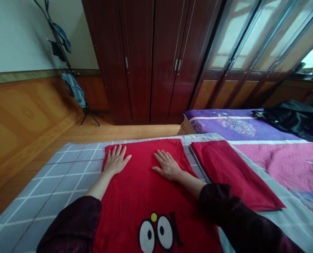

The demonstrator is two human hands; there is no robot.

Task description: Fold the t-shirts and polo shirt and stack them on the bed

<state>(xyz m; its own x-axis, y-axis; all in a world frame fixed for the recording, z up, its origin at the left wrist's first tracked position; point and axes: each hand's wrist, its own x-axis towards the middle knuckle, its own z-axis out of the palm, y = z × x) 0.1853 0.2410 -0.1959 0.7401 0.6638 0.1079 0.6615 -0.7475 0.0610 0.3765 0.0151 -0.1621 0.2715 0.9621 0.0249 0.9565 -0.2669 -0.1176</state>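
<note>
Rests left hand [116,161] and right hand [168,166] with spread, empty grip on far end of cloth [143,191], seemingly to hold it flat. Shows folded fabric [239,172] right of cloth.

Two hands lie flat on a red shirt on the bed.
The left hand [115,161] is near the far left corner of the red shirt [142,193], and the right hand [168,166] is toward its right edge; both have the palm down. Two cartoon eyes [156,233] are printed at the near end. Just right of it, a folded red cloth [232,168] lies on the same checked bed sheet [66,175]. Behind the bed [47,205] stand a dark red wardrobe [139,66] and a coat stand [56,38].
</note>
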